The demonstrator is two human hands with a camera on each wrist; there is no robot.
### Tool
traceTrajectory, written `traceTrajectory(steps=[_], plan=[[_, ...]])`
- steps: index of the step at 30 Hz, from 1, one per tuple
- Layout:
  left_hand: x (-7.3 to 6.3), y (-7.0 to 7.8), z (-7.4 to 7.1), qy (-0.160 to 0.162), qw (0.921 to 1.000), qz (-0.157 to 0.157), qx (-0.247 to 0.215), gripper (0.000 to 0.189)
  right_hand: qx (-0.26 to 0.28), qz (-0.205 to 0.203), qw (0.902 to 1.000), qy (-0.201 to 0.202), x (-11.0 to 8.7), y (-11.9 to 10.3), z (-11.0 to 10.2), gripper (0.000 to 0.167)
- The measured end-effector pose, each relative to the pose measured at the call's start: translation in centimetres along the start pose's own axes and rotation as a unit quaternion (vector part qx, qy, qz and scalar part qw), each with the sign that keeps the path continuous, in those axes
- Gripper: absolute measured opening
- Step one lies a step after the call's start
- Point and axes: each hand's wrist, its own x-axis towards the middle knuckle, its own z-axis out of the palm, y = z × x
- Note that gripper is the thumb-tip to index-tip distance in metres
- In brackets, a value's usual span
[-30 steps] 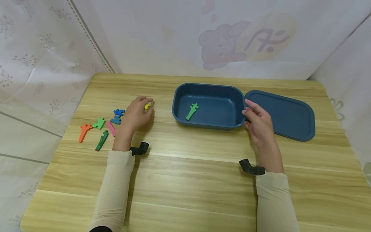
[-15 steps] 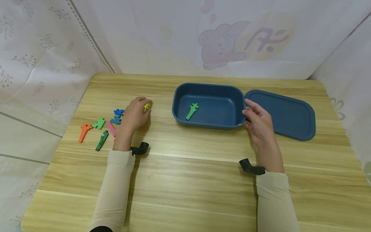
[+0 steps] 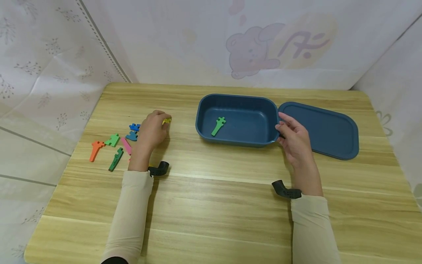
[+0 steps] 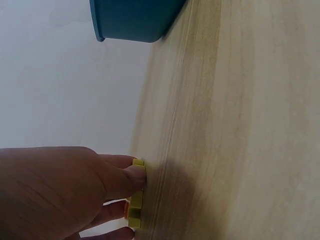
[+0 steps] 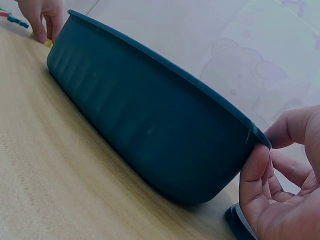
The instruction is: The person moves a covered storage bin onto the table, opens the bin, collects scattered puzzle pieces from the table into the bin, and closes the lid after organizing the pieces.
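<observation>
My left hand [image 3: 152, 130] pinches a small yellow puzzle piece [image 3: 167, 120] at the table, left of the blue box. In the left wrist view, the thumb lies along the near face of the yellow piece, with fingers behind it. My right hand [image 3: 295, 143] holds the right end of the open dark blue box [image 3: 252, 126], thumb and fingers at its rim. One green puzzle piece [image 3: 219, 126] lies flat on the box floor, towards the left. The right wrist view shows the box's long outer wall [image 5: 135, 115] and the gripping fingers at its near corner.
Loose pieces lie left of my left hand: blue [image 3: 134, 127], teal [image 3: 131, 136], pink [image 3: 126, 146], light green [image 3: 113, 140], orange [image 3: 96, 150] and dark green [image 3: 116, 160]. The forearm partly hides others. A blue lid [image 3: 329, 132] lies right of the box.
The fingers of my left hand have closed in on the yellow puzzle piece and now pinch it. My right hand and the box have stayed in place.
</observation>
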Motion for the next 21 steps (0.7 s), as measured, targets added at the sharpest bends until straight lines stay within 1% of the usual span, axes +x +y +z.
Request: traceTrajectory(steps=[12,21], plan=[[-0.02,0.14,0.09,0.019,0.9997,-0.005,-0.014,0.031,-0.003,-0.001,1.0000,0.001,-0.02,0.01,-0.01,0.057],[0.04,0.30,0.14,0.042,0.9984,0.006,-0.038,0.030,0.003,0.000,1.0000,0.001,-0.08,-0.03,0.08,0.058]])
